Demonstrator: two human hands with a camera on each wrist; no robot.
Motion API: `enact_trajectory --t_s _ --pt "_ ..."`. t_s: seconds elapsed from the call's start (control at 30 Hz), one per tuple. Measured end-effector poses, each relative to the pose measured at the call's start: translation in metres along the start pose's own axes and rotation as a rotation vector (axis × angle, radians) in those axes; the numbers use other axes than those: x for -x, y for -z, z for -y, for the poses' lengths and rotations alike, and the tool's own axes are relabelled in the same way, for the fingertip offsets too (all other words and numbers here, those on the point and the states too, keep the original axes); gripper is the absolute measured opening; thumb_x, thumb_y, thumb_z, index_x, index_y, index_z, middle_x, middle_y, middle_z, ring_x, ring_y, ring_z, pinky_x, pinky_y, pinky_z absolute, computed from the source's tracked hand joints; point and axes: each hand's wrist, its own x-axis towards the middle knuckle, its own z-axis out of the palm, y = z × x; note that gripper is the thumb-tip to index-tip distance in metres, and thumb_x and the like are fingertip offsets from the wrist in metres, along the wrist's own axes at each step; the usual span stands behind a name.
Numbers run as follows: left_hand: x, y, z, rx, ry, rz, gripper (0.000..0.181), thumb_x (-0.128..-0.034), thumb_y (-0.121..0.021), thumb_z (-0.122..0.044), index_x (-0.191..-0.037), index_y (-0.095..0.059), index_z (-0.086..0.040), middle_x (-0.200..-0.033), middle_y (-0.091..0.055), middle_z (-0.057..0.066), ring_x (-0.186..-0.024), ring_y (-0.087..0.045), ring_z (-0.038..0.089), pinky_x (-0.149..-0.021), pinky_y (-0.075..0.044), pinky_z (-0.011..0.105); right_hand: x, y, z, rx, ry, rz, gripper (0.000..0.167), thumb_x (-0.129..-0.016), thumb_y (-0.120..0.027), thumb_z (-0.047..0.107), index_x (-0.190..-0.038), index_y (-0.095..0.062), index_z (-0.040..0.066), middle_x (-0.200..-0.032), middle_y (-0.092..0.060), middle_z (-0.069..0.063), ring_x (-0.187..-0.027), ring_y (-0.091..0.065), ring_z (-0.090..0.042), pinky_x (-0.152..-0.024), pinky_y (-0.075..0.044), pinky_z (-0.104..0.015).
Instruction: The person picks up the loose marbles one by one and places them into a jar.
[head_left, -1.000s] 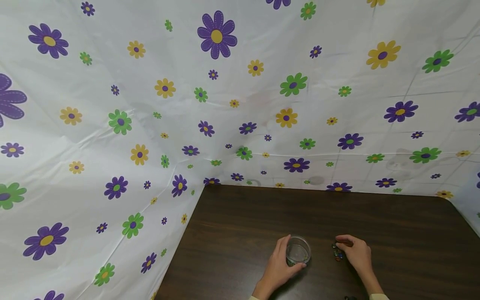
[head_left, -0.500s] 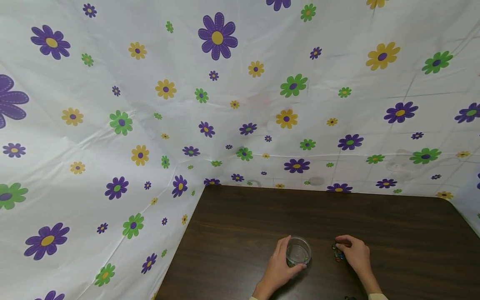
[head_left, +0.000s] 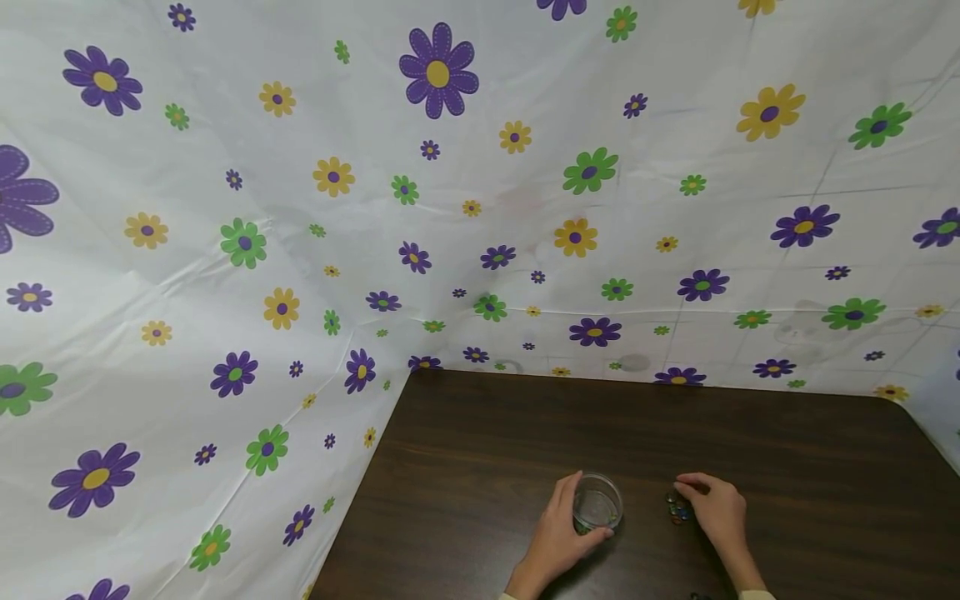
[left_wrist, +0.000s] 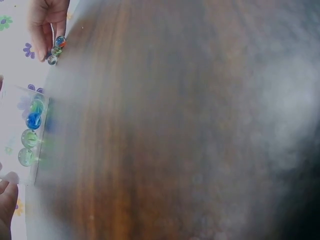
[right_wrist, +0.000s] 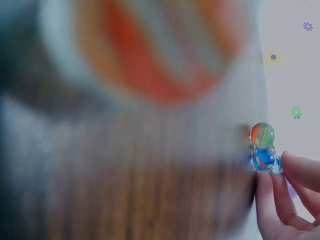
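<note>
Here, a dark wood-grain table (head_left: 517,425) meets a white floral sheet (head_left: 300,242). On its near side, the left hand (head_left: 555,533) curls round a clear jar (head_left: 600,500) of marbles (left_wrist: 33,120); rightward, loose marbles (head_left: 678,512) cluster at the right hand's (head_left: 718,510) bent fingertips, whether pinched I cannot tell.

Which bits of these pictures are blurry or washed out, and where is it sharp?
Right wrist view: a big orange-striped shape at top is badly out of focus, while the marbles by the fingers are clearer; left wrist view: the table is smeary, with pale glare at right; head view: the flowered cloth looks crisp.
</note>
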Motion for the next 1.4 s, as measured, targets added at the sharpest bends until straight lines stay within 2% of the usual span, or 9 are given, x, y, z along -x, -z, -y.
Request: enact_trajectory --t_s 0.17,0.47,0.73,0.83,0.97,1.03,1.13,1.23,1.4 --pt "0.000 0.000 0.001 -0.009 -0.006 -0.010 0.086 -0.0894 -0.081 -0.048 -0.155 -0.040 -0.009 -0.148 -0.049 0.002 -0.121 -0.061 0.023 -0.089 -0.055 0.035 0.000 0.002 -0.004 -0.010 -0.030 -0.040 0.011 -0.090 -0.079 0.005 -0.096 -0.078 -0.004 -0.101 -0.075 -0.024 -0.104 -0.066 -0.049 -0.087 -0.048 -0.060" --pt "0.000 0.000 -0.001 -0.004 0.020 0.006 0.088 -0.0888 -0.080 -0.050 -0.156 -0.040 -0.011 -0.149 -0.049 0.001 -0.122 -0.059 0.020 -0.090 -0.055 0.036 0.002 0.011 0.000 -0.044 -0.066 -0.001 0.016 -0.091 -0.079 0.008 -0.100 -0.078 -0.005 -0.106 -0.074 -0.025 -0.110 -0.063 -0.051 -0.092 -0.047 -0.061" --pt "0.000 0.000 0.000 0.003 0.031 0.013 0.088 -0.0891 -0.080 -0.050 -0.157 -0.039 -0.011 -0.149 -0.049 0.001 -0.122 -0.060 0.020 -0.089 -0.055 0.035 0.005 0.018 0.011 -0.050 -0.024 -0.009 0.014 -0.091 -0.080 0.009 -0.100 -0.079 -0.002 -0.103 -0.076 -0.022 -0.106 -0.066 -0.048 -0.087 -0.050 -0.056" --pt "0.000 0.000 0.000 0.003 0.032 0.014 0.088 -0.0890 -0.080 -0.050 -0.157 -0.039 -0.012 -0.149 -0.049 0.001 -0.121 -0.060 0.020 -0.088 -0.055 0.034 0.006 0.019 0.017 -0.039 -0.009 -0.003 0.015 -0.090 -0.081 0.014 -0.099 -0.080 0.001 -0.102 -0.077 -0.018 -0.096 -0.070 -0.038 -0.079 -0.054 -0.041" --pt "0.000 0.000 0.001 0.000 0.019 0.001 0.087 -0.0887 -0.081 -0.049 -0.156 -0.040 -0.011 -0.149 -0.049 0.001 -0.120 -0.061 0.021 -0.087 -0.055 0.035 0.007 0.018 0.029 -0.060 0.007 0.015 0.018 -0.090 -0.082 0.017 -0.100 -0.081 0.002 -0.100 -0.077 -0.016 -0.077 -0.066 -0.013 -0.064 -0.046 -0.023" --pt "0.000 -0.001 0.001 -0.004 0.011 -0.008 0.087 -0.0886 -0.081 -0.049 -0.156 -0.041 -0.010 -0.148 -0.050 0.001 -0.120 -0.061 0.021 -0.087 -0.055 0.035 0.008 0.017 0.036 -0.087 0.007 0.033 0.020 -0.091 -0.081 0.018 -0.102 -0.080 0.002 -0.101 -0.077 -0.016 -0.069 -0.061 -0.008 -0.061 -0.045 -0.023" --pt "0.000 -0.001 0.001 -0.007 -0.002 -0.020 0.086 -0.0887 -0.081 -0.048 -0.155 -0.041 -0.009 -0.148 -0.050 0.002 -0.120 -0.061 0.022 -0.088 -0.055 0.035 0.011 0.014 0.046 -0.123 0.012 0.051 0.020 -0.092 -0.081 0.017 -0.103 -0.080 0.001 -0.101 -0.077 -0.016 -0.065 -0.058 -0.009 -0.058 -0.046 -0.024" --pt "0.000 -0.001 0.001 -0.004 -0.012 -0.025 0.086 -0.0891 -0.081 -0.047 -0.155 -0.041 -0.009 -0.147 -0.050 0.002 -0.120 -0.061 0.023 -0.089 -0.055 0.035 0.015 0.010 0.055 -0.138 0.023 0.054 0.017 -0.092 -0.081 0.016 -0.102 -0.080 0.002 -0.100 -0.077 -0.015 -0.067 -0.060 -0.010 -0.058 -0.047 -0.024" --pt "0.000 -0.001 0.000 0.002 -0.020 -0.020 0.085 -0.0896 -0.081 -0.045 -0.155 -0.040 -0.008 -0.148 -0.050 0.003 -0.121 -0.061 0.023 -0.090 -0.055 0.035 0.020 0.004 0.070 -0.137 0.086 0.062 0.012 -0.091 -0.082 0.017 -0.098 -0.082 0.007 -0.100 -0.077 -0.010 -0.078 -0.064 -0.004 -0.065 -0.050 -0.022"
